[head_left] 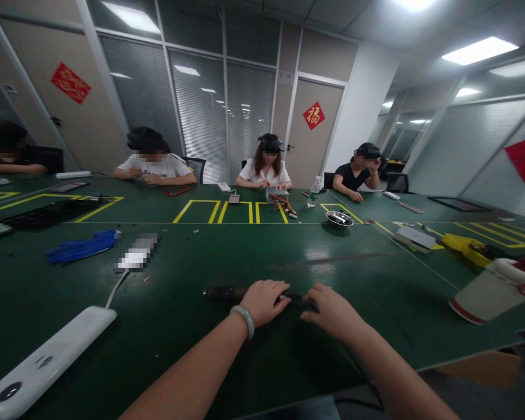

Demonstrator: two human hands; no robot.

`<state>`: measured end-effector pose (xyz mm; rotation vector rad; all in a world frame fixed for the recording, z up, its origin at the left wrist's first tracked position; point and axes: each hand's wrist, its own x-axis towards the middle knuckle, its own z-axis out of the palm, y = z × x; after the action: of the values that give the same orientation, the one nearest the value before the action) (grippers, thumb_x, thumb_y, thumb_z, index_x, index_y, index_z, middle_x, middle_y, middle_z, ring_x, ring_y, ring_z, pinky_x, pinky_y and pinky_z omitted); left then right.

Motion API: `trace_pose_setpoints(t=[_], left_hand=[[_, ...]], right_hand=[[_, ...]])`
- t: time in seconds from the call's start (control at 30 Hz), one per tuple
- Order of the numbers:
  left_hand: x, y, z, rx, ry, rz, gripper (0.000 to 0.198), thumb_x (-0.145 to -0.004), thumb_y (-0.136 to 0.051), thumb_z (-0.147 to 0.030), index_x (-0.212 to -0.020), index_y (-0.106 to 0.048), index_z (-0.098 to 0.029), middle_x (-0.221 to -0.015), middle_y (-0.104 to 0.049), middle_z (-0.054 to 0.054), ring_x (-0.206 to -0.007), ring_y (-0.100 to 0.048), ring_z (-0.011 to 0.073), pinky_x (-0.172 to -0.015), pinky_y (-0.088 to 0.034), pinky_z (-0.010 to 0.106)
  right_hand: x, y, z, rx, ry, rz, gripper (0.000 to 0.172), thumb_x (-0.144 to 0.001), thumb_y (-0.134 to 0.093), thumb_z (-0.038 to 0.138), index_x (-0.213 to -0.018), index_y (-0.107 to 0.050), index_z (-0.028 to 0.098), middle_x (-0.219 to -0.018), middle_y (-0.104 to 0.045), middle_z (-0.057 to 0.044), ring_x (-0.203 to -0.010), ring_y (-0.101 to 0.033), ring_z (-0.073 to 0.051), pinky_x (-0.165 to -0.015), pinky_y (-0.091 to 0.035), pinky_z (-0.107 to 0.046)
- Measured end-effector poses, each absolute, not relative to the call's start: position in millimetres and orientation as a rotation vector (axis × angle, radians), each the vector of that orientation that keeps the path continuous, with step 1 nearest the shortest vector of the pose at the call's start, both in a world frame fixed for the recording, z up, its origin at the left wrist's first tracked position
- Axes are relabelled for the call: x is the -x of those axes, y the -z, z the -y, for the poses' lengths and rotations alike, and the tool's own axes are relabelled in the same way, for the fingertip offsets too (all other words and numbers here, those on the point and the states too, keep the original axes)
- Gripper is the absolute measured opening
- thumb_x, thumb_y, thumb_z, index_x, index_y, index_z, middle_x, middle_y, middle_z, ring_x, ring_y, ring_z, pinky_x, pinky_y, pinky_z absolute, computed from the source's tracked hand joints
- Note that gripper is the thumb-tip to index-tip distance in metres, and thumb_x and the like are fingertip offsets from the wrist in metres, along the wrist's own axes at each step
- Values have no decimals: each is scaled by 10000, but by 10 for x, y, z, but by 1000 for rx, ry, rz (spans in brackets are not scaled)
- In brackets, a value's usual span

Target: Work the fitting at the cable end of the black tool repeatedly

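A dark cylindrical corded tool, which looks like an electric screwdriver [225, 293], lies on the green table with its narrow metal tip to the left. My left hand [265, 300], with a pale bangle at the wrist, is closed over its right end. Just to the right, my right hand [332, 312] has its fingers curled around the black cord [296, 297] where it leaves the tool. Farther along, the cord runs beneath my right forearm towards the table's near edge. My palms hide part of the tool and the cord.
To the left lie a white power strip [48, 361] and a blue glove [83, 247]. A white cup [494, 291] stands at right. Farther off are a metal bowl [339, 220], a water bottle [314, 192], and a grey box with wires [276, 195]. Several people sit across the table.
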<state>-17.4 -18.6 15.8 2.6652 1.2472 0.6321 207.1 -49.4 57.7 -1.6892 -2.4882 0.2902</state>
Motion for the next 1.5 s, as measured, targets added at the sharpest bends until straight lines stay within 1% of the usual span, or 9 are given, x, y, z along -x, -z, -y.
trace_pose_setpoints(t=[0.1,0.23,0.37,0.57,0.73,0.83,1.0,1.2,1.5], left_hand=[[144,-149,203,-2681,-568,-1213,442,-866,-555,-444,-1262,-523,-250,-1236,-609,43,-1115,-556,228,-954,-418,391],[95,-138,216,-2713,-546,-1200,375,-865,-568,-356,-1229,-531,-275,-1251,-585,27,-1120,-538,226,-940,-415,396],[33,-154,242,-2716,-506,-1237,304,-877,-556,-333,-1173,-550,-265,-1197,-588,39,-1064,-551,220,-892,-428,378],[-4,-194,268,-2708,-442,-1291,227,-903,-512,-340,-1106,-559,-250,-1087,-585,43,-998,-556,201,-836,-430,340],[0,-170,251,-2713,-509,-1289,194,-887,-526,-321,-1061,-568,-248,-1031,-594,34,-958,-562,199,-814,-435,335],[1,-170,247,-2725,-528,-1286,179,-878,-538,-311,-1041,-571,-243,-1013,-601,32,-933,-570,200,-794,-443,337],[1,-168,248,-2754,-508,-1309,206,-890,-530,-354,-1048,-576,-230,-1016,-611,40,-933,-581,204,-799,-448,343],[7,-169,246,-2755,-492,-1327,272,-923,-475,-434,-1050,-585,-220,-1024,-624,43,-947,-590,195,-810,-452,345],[0,-163,236,-2677,-578,-1349,288,-932,-449,-442,-1079,-600,-246,-1036,-648,27,-953,-602,194,-805,-446,345]], right_hand=[[-2268,-624,715,1788,-380,2544,262,-722,-701,428,-887,-666,229,-929,-593,-37,-837,-571,-198,-778,-393,-312],[-2340,-560,887,1797,-445,2520,161,-773,-635,293,-926,-664,250,-964,-604,-24,-845,-581,-177,-778,-379,-284],[-2352,-452,874,1814,-452,2421,199,-809,-554,231,-978,-658,248,-957,-640,-27,-859,-592,-171,-772,-374,-271],[-2330,-368,706,1919,-530,2298,90,-774,-602,270,-781,-664,205,-799,-663,-30,-751,-592,-166,-647,-359,-259],[-2305,-298,453,1721,-1109,2059,214,-826,-554,392,-860,-624,192,-748,-667,-16,-606,-567,-131,-540,-383,-232],[-2259,-263,292,1515,-1278,1910,276,-837,-534,440,-889,-583,173,-773,-657,-18,-577,-538,-106,-514,-385,-213],[-2127,-271,93,1404,-1303,1934,319,-809,-555,474,-906,-562,171,-749,-646,-8,-544,-523,-97,-519,-395,-217],[-2049,-197,-75,1322,-1125,2092,253,-809,-577,410,-882,-592,168,-781,-651,-16,-697,-589,-136,-648,-448,-249],[-2116,32,17,1286,-963,2048,221,-838,-550,404,-880,-579,189,-756,-622,6,-698,-578,-139,-651,-443,-250]])
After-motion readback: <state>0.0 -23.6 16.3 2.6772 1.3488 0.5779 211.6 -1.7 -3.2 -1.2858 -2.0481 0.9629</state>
